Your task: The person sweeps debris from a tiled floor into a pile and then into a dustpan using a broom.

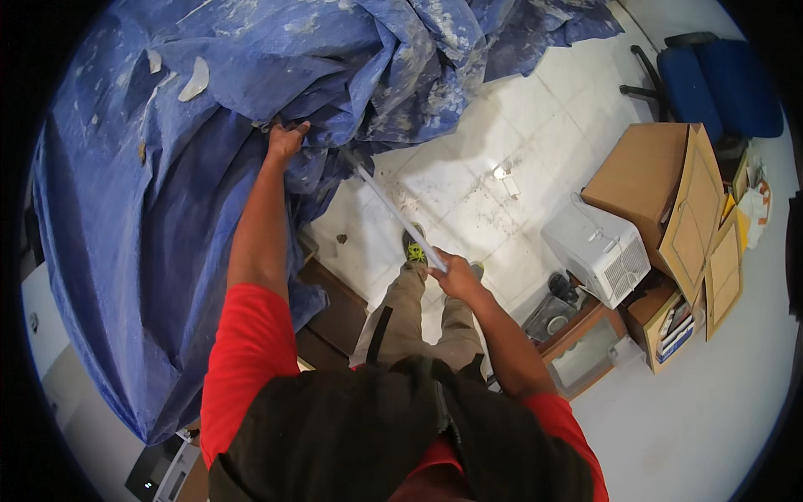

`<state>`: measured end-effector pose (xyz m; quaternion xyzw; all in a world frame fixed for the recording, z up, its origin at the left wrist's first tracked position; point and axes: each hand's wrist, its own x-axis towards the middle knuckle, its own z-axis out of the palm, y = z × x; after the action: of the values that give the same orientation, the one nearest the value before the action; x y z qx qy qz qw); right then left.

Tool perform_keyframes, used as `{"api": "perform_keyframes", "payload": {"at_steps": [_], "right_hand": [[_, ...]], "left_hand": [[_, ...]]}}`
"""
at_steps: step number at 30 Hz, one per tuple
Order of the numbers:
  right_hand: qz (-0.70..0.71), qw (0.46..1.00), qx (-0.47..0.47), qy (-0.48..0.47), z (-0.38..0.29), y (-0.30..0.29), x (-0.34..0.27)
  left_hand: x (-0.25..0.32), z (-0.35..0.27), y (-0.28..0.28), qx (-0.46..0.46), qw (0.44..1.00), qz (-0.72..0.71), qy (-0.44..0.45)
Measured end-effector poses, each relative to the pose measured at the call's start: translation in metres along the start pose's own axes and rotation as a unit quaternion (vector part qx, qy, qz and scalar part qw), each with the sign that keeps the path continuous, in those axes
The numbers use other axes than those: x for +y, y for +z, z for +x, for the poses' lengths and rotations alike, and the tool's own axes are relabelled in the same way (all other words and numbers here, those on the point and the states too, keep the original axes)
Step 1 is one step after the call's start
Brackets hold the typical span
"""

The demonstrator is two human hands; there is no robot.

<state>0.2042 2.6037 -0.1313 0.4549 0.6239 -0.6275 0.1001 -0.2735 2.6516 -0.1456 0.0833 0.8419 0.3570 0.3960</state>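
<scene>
A large blue tarpaulin (188, 163), creased and smeared with white dust, spreads over the left and far side. My left hand (287, 139) grips a fold of it near the middle of its edge. In my right hand (457, 275) is the end of a pale grey pole (398, 212). The pole slants away to the far left, and its far end meets the tarpaulin's lower edge, where a tool head, if any, is hidden. A curved white fragment (195, 80) and a smaller white piece (154, 61) lie on top of the tarpaulin.
Debris (492, 210) dots the white tiled floor (452, 169). To the right stand a white appliance with a grille (596, 251), a cardboard box (640, 166) and a blue office chair (721, 88). Brown wooden furniture (329, 307) sits by my left leg.
</scene>
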Motion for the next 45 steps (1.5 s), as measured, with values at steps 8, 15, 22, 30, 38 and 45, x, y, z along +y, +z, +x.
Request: {"api": "perform_keyframes", "payload": {"at_steps": [8,15,22,30,38,45], "right_hand": [[-0.044,0.996,-0.069,-0.017,-0.160,-0.092,0.062],[0.007,0.997,-0.049,0.066,-0.306,-0.131,0.169],[-0.098,0.994,-0.049,-0.013,-0.264,-0.125,0.180],[0.020,0.999,-0.048,0.007,-0.025,-0.013,0.111],[0.191,0.976,-0.089,0.058,0.022,0.012,0.020],[0.043,0.995,-0.077,0.051,-0.117,-0.027,0.106]], "left_hand": [[-0.090,-0.062,-0.036,0.061,0.985,0.072,0.143],[-0.180,-0.247,-0.012,-0.010,0.984,0.164,0.073],[-0.306,-0.454,0.019,-0.035,0.995,0.090,0.028],[-0.314,-0.608,0.027,-0.006,0.995,0.001,-0.095],[-0.331,-0.628,0.014,0.038,0.996,-0.025,-0.082],[-0.407,-0.637,0.025,-0.044,0.991,-0.022,-0.126]]}}
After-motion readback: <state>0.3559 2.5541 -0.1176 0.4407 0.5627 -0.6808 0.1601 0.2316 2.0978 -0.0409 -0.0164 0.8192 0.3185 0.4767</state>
